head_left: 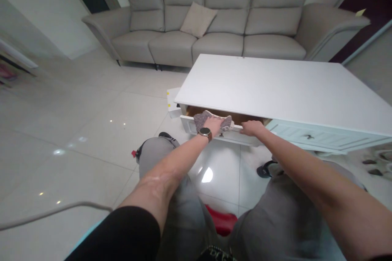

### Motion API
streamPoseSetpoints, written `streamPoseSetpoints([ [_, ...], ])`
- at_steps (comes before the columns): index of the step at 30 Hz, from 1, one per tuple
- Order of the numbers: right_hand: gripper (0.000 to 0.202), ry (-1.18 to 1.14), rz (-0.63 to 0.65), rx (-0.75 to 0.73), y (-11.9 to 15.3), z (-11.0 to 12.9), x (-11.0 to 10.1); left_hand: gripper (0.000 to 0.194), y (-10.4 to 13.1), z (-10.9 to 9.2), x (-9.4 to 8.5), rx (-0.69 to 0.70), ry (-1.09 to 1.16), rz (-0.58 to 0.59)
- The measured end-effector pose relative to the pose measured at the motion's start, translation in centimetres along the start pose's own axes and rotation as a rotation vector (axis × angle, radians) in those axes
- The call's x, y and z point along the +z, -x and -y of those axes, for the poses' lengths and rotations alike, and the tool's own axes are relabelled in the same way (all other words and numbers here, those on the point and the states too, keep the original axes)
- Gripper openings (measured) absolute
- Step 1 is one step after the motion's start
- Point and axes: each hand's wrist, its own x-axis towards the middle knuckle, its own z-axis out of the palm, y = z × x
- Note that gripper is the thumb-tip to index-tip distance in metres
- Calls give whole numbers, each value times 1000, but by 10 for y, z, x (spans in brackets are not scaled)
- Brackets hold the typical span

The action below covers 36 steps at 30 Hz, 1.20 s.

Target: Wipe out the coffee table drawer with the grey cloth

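Note:
My left hand (214,123), with a watch (205,132) at its wrist, grips a grey-brown cloth (200,119) with a pale edge. The cloth lies over the top edge of a partly pulled-out white drawer (235,136). Farther right along that same edge, my right hand (252,127) is closed over the drawer front, its fingertips partly hidden. The drawer belongs to a low white coffee table (269,85). Its brown inside shows as a narrow strip behind my hands; what it contains cannot be made out.
A second closed drawer (309,135) sits to the right. Behind the table stands a long grey sofa (220,45) with a beige cushion (199,20). A white box (173,104) is by the table's left end. A red object (222,220) lies between my legs; a hose (61,211) crosses the tiles.

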Motion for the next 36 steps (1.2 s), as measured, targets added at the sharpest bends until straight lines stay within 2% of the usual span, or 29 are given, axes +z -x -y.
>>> streamPoseSetpoints([
  [2, 50, 19, 49, -101, 6, -19, -14, 53, 7, 29, -15, -52, 9, 24],
  [3, 48, 9, 64, -138, 9, -31, -22, 52, 12, 45, -24, -113, 20, 75],
  [4, 47, -8, 66, -154, 12, -44, -29, 51, 16, 63, -33, -157, 25, 134],
  [7, 40, -71, 12, -133, 25, -80, -40, 46, 27, 108, -54, -190, 10, 176],
  [9, 36, -136, -28, -134, 34, -97, -35, 46, 31, 124, -61, -198, -12, 192],
  [12, 35, -258, 37, -134, 43, -111, -17, 45, 32, 123, -61, -169, -53, 190],
  [14, 41, -345, 158, -115, 44, -115, -5, 44, 28, 109, -58, -142, -91, 190],
  [16, 44, -398, 212, -118, 42, -118, 0, 43, 20, 90, -54, -100, -121, 188],
  [20, 45, -429, 138, -148, 37, -124, 1, 40, 1, 47, -44, 29, -147, 182],
  [22, 47, -470, 142, -150, 38, -127, 1, 38, -8, 22, -38, 92, -160, 167],
  [25, 47, -510, 185, -111, 40, -130, 4, 35, -20, -19, -26, 177, -176, 151],
  [28, 55, -521, 242, 9, 40, -134, 8, 39, -32, -67, -11, 228, -143, 148],
  [30, 66, -527, 304, 113, 40, -137, 12, 42, -40, -102, 2, 225, -111, 148],
  [32, 72, -496, 343, 173, 40, -140, 15, 44, -47, -138, 17, 167, -96, 141],
  [34, 68, -409, 316, 158, 40, -143, 18, 47, -53, -169, 32, 117, -71, 130],
  [36, 61, -313, 263, 113, 40, -144, 20, 48, -54, -189, 45, 165, -30, 106],
])
